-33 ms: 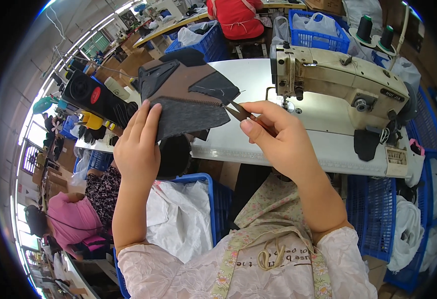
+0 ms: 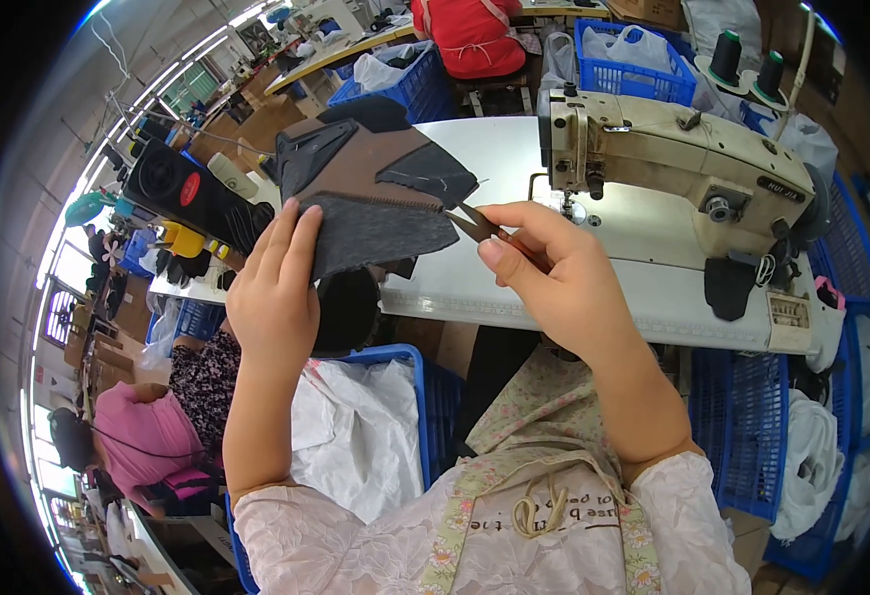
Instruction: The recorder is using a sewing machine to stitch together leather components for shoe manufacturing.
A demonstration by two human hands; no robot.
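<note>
My left hand (image 2: 274,288) grips the near left edge of a sewn piece (image 2: 380,236) of dark grey, brown and black panels, fingers on top and the thumb mostly hidden. A zigzag seam runs across the piece, and loose thread ends stick out at its right corner. In my right hand (image 2: 569,283) is a pair of thread snips (image 2: 476,226), pinched between thumb and fingers. Their parted blades point at that corner, close to the thread ends; whether they touch the thread I cannot tell. The piece is held above the left part of the white sewing table (image 2: 445,290).
A cream sewing machine (image 2: 673,164) stands on the table to the right, with dark thread cones (image 2: 726,58) behind it. A black speaker-like box (image 2: 182,188) is at the left. Below sits a blue crate (image 2: 417,372) with white cloth. Two people, in pink (image 2: 147,431) and red (image 2: 469,40), are nearby.
</note>
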